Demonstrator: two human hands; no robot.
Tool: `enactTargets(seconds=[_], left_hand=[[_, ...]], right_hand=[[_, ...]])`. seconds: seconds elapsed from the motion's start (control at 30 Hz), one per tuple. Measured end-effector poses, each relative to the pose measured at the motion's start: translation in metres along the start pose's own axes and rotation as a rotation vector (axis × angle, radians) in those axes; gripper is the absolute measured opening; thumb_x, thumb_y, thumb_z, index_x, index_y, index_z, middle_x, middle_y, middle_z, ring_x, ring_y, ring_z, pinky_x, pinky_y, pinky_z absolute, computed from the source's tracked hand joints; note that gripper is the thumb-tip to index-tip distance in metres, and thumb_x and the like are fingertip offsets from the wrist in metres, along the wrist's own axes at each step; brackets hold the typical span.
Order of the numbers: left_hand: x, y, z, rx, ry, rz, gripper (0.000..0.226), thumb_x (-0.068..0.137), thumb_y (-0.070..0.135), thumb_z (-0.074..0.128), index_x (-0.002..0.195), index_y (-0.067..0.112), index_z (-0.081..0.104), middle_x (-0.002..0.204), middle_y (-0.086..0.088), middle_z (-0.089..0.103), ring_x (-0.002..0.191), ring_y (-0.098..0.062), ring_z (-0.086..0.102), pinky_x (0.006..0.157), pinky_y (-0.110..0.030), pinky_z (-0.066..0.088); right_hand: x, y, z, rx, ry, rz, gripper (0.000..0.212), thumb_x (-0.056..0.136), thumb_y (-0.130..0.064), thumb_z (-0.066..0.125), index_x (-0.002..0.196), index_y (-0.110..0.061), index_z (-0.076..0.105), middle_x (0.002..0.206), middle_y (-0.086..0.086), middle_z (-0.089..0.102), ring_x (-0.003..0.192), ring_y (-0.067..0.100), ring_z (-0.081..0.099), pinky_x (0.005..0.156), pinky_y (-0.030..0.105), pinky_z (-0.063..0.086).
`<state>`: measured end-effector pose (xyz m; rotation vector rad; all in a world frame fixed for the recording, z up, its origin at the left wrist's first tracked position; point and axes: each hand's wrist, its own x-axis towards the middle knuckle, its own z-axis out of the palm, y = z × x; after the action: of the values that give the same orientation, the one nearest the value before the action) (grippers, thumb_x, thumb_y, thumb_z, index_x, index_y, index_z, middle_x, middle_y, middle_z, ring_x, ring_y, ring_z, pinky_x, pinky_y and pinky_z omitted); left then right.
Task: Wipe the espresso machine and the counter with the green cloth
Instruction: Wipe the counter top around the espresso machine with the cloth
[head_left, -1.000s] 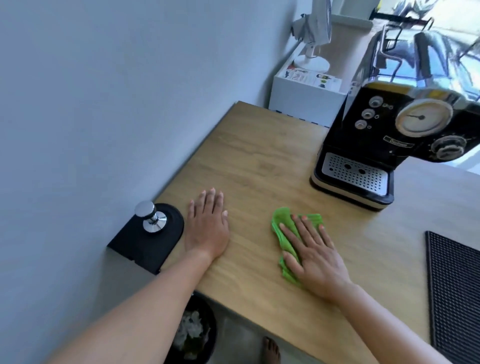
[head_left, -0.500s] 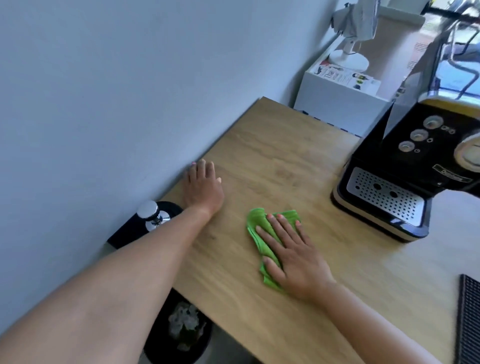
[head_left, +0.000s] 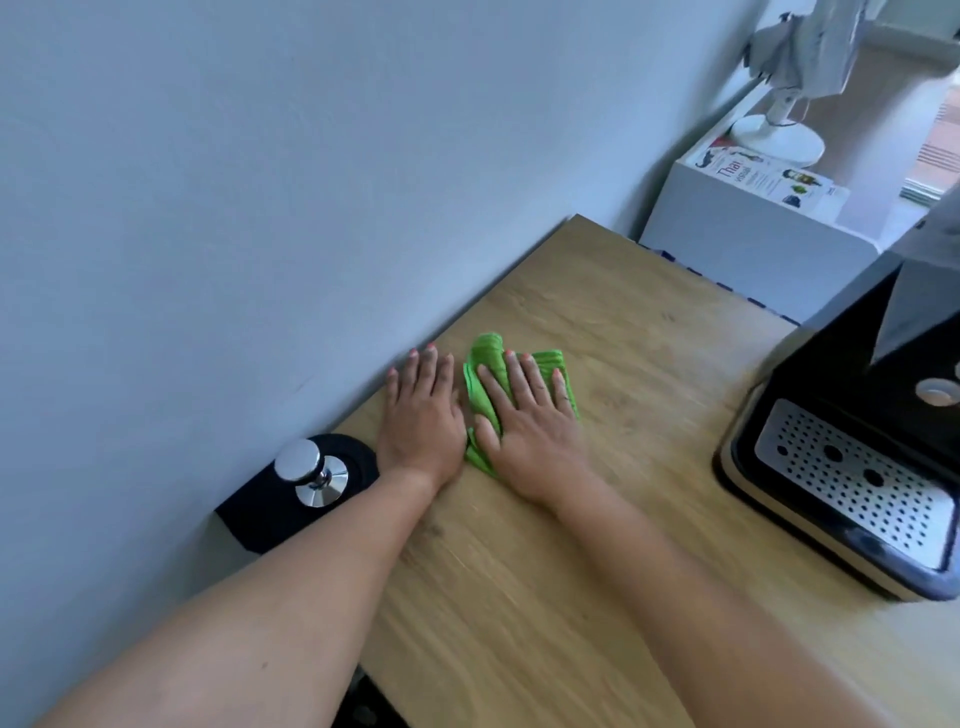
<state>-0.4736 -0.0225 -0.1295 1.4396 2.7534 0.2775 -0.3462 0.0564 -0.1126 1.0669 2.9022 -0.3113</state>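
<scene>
Since earlier frame, right hand (head_left: 524, 421) slid green cloth (head_left: 519, 358) toward counter's (head_left: 597, 519) wall edge, beside left hand (head_left: 423, 410). Fingers flat, splayed, pressing, grasping nothing. Step: counter wipe. Next: sweep toward espresso machine (head_left: 852, 441).

Matt wood-grain counter (head_left: 597, 519), ribbed green cloth (head_left: 491, 364), polished metal tamper (head_left: 306, 470), perforated steel drip tray (head_left: 852, 473) in glossy black espresso machine (head_left: 841, 379).
</scene>
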Motion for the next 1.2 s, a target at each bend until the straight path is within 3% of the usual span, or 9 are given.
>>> enactTargets(seconds=[0.07,0.17,0.33,0.53,0.73,0.8,1.0,1.07,1.2], left_hand=[[0.0,0.0,0.001,-0.01,0.014,-0.002,0.055,0.1,0.031,0.02,0.152,0.016,0.021,0.161,-0.005,0.014,0.15,-0.021,0.004,0.121,-0.044,0.006],[-0.002,0.002,0.003,-0.032,0.021,-0.011,0.055,0.1,0.03,0.021,0.153,0.016,0.02,0.161,-0.005,0.012,0.15,-0.02,0.001,0.121,-0.044,0.005],[-0.001,0.001,0.004,-0.037,0.018,-0.013,0.055,0.1,0.031,0.017,0.153,0.017,0.015,0.162,-0.004,0.008,0.15,-0.019,-0.003,0.122,-0.044,0.004],[-0.001,0.001,0.004,-0.035,0.011,-0.016,0.055,0.101,0.031,0.017,0.153,0.017,0.016,0.162,-0.003,0.008,0.149,-0.018,-0.003,0.122,-0.043,0.003],[-0.001,0.003,0.004,-0.014,-0.004,-0.019,0.058,0.097,0.033,0.013,0.153,0.016,0.02,0.161,-0.004,0.013,0.15,-0.02,0.002,0.121,-0.043,0.005],[-0.001,0.004,0.004,-0.028,-0.017,-0.017,0.056,0.1,0.031,0.015,0.153,0.016,0.016,0.162,-0.004,0.01,0.15,-0.019,-0.001,0.121,-0.043,0.003],[-0.001,0.015,0.004,-0.025,-0.041,-0.077,0.054,0.101,0.03,0.011,0.154,0.017,0.008,0.162,-0.004,0.002,0.149,-0.02,-0.007,0.121,-0.045,-0.002],[-0.002,0.019,0.002,-0.045,-0.057,-0.096,0.054,0.101,0.028,0.011,0.154,0.016,0.007,0.162,-0.005,0.0,0.149,-0.022,-0.008,0.12,-0.045,-0.005],[-0.008,0.016,-0.002,-0.067,-0.091,-0.09,0.054,0.102,0.029,0.017,0.154,0.015,0.009,0.162,-0.008,0.001,0.149,-0.023,-0.005,0.121,-0.044,-0.005]], right_hand=[[-0.037,0.015,0.002,-0.001,0.013,-0.031,0.065,0.093,-0.061,0.02,0.154,-0.042,0.012,0.165,-0.003,0.002,0.152,0.015,-0.002,0.122,0.044,0.0],[-0.046,0.068,-0.009,-0.039,0.005,0.158,0.061,0.096,-0.06,0.013,0.153,-0.044,-0.001,0.163,-0.005,-0.011,0.15,0.013,-0.014,0.122,0.042,-0.004],[0.062,0.108,-0.03,0.027,0.037,0.496,0.066,0.095,-0.057,0.012,0.156,-0.033,0.002,0.165,0.003,-0.008,0.151,0.021,-0.011,0.121,0.049,-0.006],[0.13,0.047,-0.028,-0.023,-0.031,0.162,0.065,0.097,-0.056,0.01,0.156,-0.032,-0.004,0.164,0.006,-0.009,0.15,0.026,-0.01,0.12,0.052,-0.003],[0.003,0.027,-0.004,-0.037,-0.015,-0.175,0.061,0.095,-0.055,0.016,0.154,-0.042,0.006,0.165,-0.004,-0.002,0.151,0.015,-0.007,0.122,0.044,-0.003],[-0.033,0.058,-0.006,-0.025,-0.022,-0.129,0.06,0.094,-0.059,0.012,0.152,-0.047,0.002,0.163,-0.007,-0.007,0.15,0.013,-0.011,0.122,0.042,-0.004],[-0.004,0.085,-0.014,0.004,-0.011,0.397,0.064,0.096,-0.06,0.01,0.155,-0.037,-0.002,0.164,0.002,-0.012,0.15,0.02,-0.016,0.121,0.048,-0.007],[-0.007,0.057,-0.012,0.044,-0.021,0.382,0.065,0.097,-0.058,0.012,0.156,-0.034,-0.001,0.164,0.004,-0.013,0.15,0.021,-0.017,0.12,0.05,-0.008],[-0.083,-0.005,0.008,0.009,-0.018,0.107,0.063,0.096,-0.057,0.019,0.155,-0.038,0.005,0.165,0.001,-0.006,0.151,0.018,-0.011,0.121,0.046,-0.007]])
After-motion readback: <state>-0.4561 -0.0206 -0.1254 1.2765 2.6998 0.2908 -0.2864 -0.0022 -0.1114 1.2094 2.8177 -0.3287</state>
